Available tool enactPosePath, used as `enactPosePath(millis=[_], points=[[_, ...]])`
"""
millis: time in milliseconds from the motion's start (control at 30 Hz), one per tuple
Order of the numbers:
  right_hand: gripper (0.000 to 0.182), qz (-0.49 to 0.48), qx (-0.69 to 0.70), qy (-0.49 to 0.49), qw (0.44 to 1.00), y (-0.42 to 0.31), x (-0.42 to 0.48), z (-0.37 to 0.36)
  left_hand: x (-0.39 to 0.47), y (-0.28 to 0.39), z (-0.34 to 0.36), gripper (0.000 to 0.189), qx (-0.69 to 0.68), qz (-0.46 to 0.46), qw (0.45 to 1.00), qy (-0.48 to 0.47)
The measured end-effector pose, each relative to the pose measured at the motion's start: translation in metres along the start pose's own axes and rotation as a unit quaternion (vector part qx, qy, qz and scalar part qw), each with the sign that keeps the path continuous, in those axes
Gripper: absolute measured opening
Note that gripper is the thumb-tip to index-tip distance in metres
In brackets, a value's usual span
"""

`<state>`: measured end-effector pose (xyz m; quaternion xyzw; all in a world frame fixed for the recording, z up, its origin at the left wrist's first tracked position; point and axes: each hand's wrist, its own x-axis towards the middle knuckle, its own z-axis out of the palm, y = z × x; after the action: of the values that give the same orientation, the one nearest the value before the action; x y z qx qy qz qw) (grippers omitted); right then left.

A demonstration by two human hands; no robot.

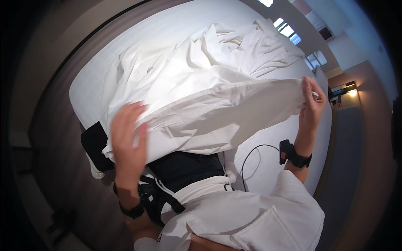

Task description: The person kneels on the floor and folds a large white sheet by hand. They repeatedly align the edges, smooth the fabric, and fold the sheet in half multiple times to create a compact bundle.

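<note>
A large white fabric cover [194, 75] lies rumpled over the bed, with its near edge lifted across my lap. My right hand [312, 94] pinches that edge at the right, thumb on top. At the left, my left hand [130, 131] is slightly blurred, fingers spread, over or beside the same cover; no fabric shows gripped in it. Black wristbands sit on both wrists, the right one bearing a small black device [285, 152] with a cable. Part of my dark trousers is hidden under the cloth.
The white mattress [91, 78] extends beyond the cover on several sides. Wood-look floor [56, 125] lies to the left. A black cable [251, 153] curves over the bed near my right forearm. A wall lamp [353, 93] glows at the far right.
</note>
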<state>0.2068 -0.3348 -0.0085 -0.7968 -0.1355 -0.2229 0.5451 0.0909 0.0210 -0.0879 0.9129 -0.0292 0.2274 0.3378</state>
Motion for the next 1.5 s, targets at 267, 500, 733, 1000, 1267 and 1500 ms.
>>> enactPosePath(millis=[267,500,733,1000,1267,1500], points=[[0.018,0.032,0.018,0.002,0.999,0.003,0.0,-0.003,0.058,0.053,0.09,0.022,-0.123,0.191,0.974,-0.014],[0.025,0.106,0.037,0.061,0.992,0.015,0.001,-0.006,0.048,0.051,0.088,0.014,-0.145,0.171,0.974,0.037],[0.025,0.116,0.054,0.043,0.991,0.015,-0.001,-0.011,0.039,0.041,0.102,0.013,-0.089,0.193,0.976,0.035],[0.025,0.103,0.069,0.051,0.991,0.015,-0.001,-0.011,0.038,0.048,0.101,0.014,-0.105,0.217,0.97,0.008],[0.024,0.111,0.084,0.05,0.989,0.016,-0.003,-0.015,0.03,0.045,0.101,0.019,-0.132,0.198,0.971,-0.013],[0.026,0.06,0.12,-0.001,0.991,0.015,0.002,-0.003,0.031,0.055,0.093,0.015,-0.186,0.149,0.971,-0.012]])
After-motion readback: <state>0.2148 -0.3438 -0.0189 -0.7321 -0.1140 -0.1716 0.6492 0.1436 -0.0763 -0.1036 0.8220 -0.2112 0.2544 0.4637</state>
